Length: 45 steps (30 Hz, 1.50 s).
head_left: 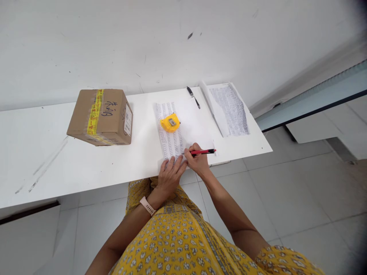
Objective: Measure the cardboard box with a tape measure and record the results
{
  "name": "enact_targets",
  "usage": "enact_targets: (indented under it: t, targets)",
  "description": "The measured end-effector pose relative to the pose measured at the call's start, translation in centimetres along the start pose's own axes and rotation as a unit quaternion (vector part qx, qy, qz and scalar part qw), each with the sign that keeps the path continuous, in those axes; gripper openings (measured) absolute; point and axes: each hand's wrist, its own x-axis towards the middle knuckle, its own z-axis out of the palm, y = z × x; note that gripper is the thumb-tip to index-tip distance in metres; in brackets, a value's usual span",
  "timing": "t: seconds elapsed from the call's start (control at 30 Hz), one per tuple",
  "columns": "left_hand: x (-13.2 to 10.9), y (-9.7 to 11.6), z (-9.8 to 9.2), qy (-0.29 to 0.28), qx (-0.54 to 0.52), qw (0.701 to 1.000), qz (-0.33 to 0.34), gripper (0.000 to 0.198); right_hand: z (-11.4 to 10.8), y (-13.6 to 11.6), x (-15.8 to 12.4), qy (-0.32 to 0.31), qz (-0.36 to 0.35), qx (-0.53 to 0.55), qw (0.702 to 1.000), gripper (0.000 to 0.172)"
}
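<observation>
A sheet of paper (187, 131) with several columns of small handwriting lies near the front edge of the white table. My right hand (197, 160) is closed around a red pen (200, 152), its tip at the lower part of the written columns. Beside it, my left hand (169, 176) rests flat on the paper's bottom edge, fingers spread and holding nothing. On top of the written columns sits a yellow tape measure (171, 123), a little beyond both hands.
A taped cardboard box (100, 114) stands on the white table (143, 152) to the left. A black pen (194, 97) lies beyond the paper. At the right is a white tray-like holder (210, 109) with a densely scribbled sheet (231, 110). The wall borders the table's back edge.
</observation>
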Motion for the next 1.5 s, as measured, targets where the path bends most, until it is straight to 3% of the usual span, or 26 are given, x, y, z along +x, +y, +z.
enact_targets:
  t: [0.27,0.5,0.73,1.0,1.5]
  targets:
    - [-0.12,-0.05,0.26,-0.027,0.000,1.000,-0.006,0.050,-0.05,0.05,0.03,0.003,-0.006,-0.011,1.000,0.028]
    - [-0.16,-0.02,0.27,0.002,-0.003,1.000,0.000,0.046,0.03,-0.06,0.01,0.001,-0.011,0.002,1.000,0.029]
    - [-0.21,-0.03,0.18,-0.005,0.001,1.000,0.000,0.047,0.02,0.09,-0.06,0.015,-0.003,0.015,1.000,0.027]
    - [-0.16,-0.07,0.24,0.047,0.030,0.998,0.016,0.044,0.02,0.29,-0.09,0.015,-0.007,0.002,1.000,0.027]
    - [-0.16,-0.04,0.61,0.063,0.017,0.998,0.013,0.042,0.07,0.49,-0.09,0.022,-0.025,0.010,0.999,0.026]
